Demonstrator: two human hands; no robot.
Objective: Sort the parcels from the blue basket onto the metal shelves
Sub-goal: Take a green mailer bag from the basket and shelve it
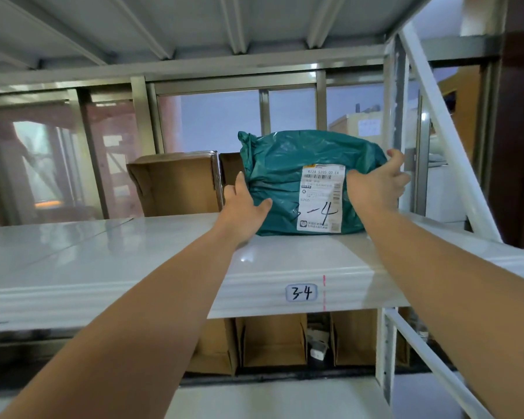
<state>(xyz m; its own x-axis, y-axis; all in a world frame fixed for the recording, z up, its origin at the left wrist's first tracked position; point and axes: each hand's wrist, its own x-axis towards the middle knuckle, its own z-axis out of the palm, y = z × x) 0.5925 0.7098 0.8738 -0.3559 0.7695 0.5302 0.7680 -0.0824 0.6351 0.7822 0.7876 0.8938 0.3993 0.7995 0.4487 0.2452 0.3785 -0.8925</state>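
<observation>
Left hand (242, 204) flat at nine o'clock of parcel (285, 164) marked 3-4, right hand (375, 186) curled round three o'clock, seating it on matching 3-4 shelf (103, 252).

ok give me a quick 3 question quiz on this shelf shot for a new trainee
1. True or false: the teal parcel sits on the metal shelf whose front tag reads 3-4.
2. What stands on that shelf just left of the parcel? A) a cardboard box B) a blue basket C) a roll of tape
3. Fill in: the marker writing on the parcel's white label reads ___.

Key: 1 true; 2 A; 3 3-4
</observation>
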